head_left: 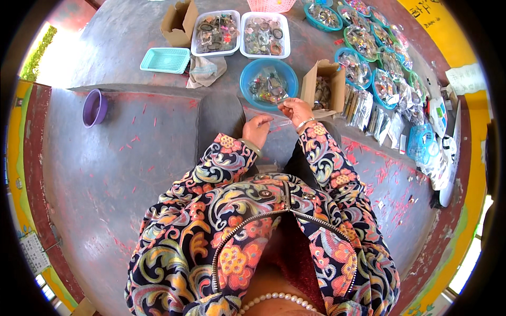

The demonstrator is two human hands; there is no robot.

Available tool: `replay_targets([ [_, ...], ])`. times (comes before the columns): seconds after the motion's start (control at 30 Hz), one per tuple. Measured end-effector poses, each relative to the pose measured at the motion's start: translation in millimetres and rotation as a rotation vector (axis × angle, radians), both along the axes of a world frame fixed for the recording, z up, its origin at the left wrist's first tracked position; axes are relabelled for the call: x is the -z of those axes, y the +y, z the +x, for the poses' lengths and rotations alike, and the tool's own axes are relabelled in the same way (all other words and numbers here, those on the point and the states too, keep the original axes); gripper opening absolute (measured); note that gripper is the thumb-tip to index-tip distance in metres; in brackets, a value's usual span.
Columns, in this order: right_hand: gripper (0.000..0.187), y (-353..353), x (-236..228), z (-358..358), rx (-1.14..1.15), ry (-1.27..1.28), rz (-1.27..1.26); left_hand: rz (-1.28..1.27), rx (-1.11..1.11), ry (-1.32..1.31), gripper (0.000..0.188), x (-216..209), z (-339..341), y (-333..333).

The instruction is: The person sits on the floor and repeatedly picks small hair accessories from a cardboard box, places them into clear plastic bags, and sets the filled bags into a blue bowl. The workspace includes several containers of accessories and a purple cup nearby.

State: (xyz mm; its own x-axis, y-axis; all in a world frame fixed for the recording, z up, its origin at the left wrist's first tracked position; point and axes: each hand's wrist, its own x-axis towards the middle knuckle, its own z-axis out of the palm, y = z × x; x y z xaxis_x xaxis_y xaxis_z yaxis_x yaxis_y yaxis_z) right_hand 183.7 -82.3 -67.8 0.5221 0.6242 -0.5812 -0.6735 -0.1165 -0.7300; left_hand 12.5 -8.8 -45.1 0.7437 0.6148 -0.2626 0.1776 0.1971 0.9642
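Observation:
My left hand [256,130] is closed, its fingertips pinching the edge of a clear plastic bag [281,124] that stretches toward my right wrist. My right hand [297,111] is raised a little higher at the near rim of a blue basin [244,84]. Its thumb and fingers are pressed together on something small, too small to make out. Inside the basin lie several small clear packets [271,87] with dark and coloured pieces in them. Just right of my right hand stands an open cardboard box [312,87] with dark packaged items inside.
On the raised ledge are two white trays [200,50] of packaged trinkets, a mint basket [164,60], a cloth [205,72] and a small cardboard box [179,23]. Several filled baskets [361,45] and packaged bundles [358,108] crowd the right. A purple bucket [95,109] stands left.

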Motion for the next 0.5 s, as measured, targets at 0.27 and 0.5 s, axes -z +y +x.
replay_targets([
  [0.27,0.015,37.3,37.7,14.5,0.271,0.230,-0.151,-0.105,0.053,0.051,0.021,-16.4,-0.4,-4.0],
  [0.5,0.018,13.4,9.2,-20.4,-0.064,0.322,-0.072,-0.165,0.105,0.055,0.020,-12.4,0.4,-7.3],
])
